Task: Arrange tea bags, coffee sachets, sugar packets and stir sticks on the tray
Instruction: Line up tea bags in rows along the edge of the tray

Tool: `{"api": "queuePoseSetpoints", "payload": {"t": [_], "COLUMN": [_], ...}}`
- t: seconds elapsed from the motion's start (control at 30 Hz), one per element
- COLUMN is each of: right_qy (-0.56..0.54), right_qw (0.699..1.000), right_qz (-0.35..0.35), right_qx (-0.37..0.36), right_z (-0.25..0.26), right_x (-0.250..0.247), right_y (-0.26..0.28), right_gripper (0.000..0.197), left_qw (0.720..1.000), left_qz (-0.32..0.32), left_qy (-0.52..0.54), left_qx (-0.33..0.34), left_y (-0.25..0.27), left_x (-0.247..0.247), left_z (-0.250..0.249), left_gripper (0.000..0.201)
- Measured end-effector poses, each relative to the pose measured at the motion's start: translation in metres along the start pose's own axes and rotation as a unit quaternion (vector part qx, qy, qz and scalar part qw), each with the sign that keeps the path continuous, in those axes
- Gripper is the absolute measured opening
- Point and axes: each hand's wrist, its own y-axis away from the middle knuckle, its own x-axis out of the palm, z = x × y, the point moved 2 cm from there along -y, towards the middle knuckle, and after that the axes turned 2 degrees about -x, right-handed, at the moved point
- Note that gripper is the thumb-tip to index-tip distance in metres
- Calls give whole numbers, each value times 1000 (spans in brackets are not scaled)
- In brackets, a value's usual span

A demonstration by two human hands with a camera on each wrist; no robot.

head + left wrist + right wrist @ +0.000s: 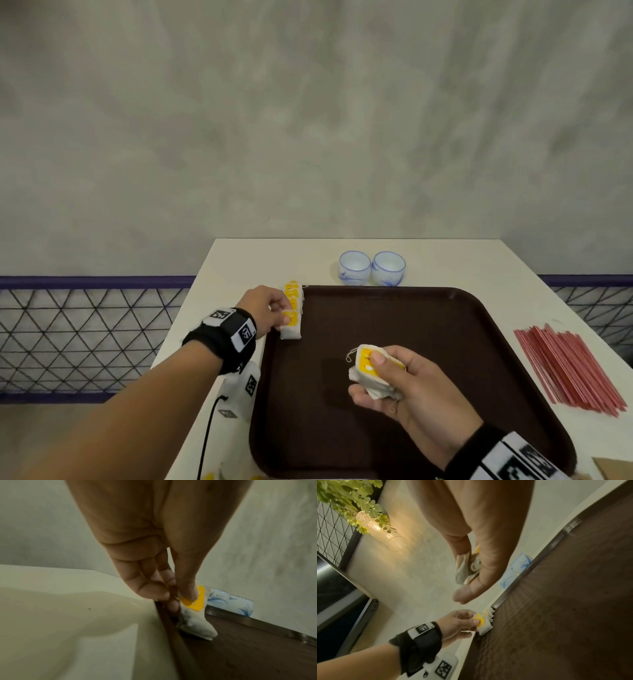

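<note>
While each hand (265, 308) (404, 383) pinches tea bags (368, 375), tray (445, 325) covers white table (260, 260).

Two blue-and-white cups (372, 268) side by side beyond the tray; glass vase (381, 530) with greenery (349, 494)

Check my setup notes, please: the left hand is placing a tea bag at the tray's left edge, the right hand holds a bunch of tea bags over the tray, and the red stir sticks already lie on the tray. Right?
One detail is off. The head view shows the red stir sticks on the table, right of the tray, not on it. The rest stands: the left hand pinches a tea bag at the tray's left edge, and the right hand holds a bunch of tea bags over the tray.
</note>
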Motion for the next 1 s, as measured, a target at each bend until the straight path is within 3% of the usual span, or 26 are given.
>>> {"api": "queuePoseSetpoints", "payload": {"t": [0.23,0.37,0.43,0.5,0.63,0.7,0.8,1.0], "right_qy": [20,16,12,8,-9,-8,-24,-41], "right_qw": [1000,1000,1000,1000,1000,1000,999,999], "right_qz": [4,10,13,16,11,11,1,-1], "right_qx": [14,18,17,10,-21,-27,-22,9], "right_z": [-8,-11,-11,-11,-12,-14,-19,-24], "right_x": [2,7,10,12,22,28,30,17], "right_y": [-7,-11,-13,-14,-16,-15,-14,-10], "right_gripper": [26,27,27,27,30,23,21,15], "left_qw": [999,995,995,997,966,952,952,956], "left_qz": [-37,-82,-98,-63,156,199,172,104], "left_qy": [-35,-48,-32,41,190,220,239,253], "left_qx": [3,-19,-3,37,76,75,86,103], "left_y": [-25,-23,-12,10,78,97,100,91], "left_x": [2,-6,-17,-23,-3,11,20,12], "left_z": [3,8,0,-18,-60,-66,-59,-37], "left_gripper": [23,37,34,31,48,43,23,35]}}
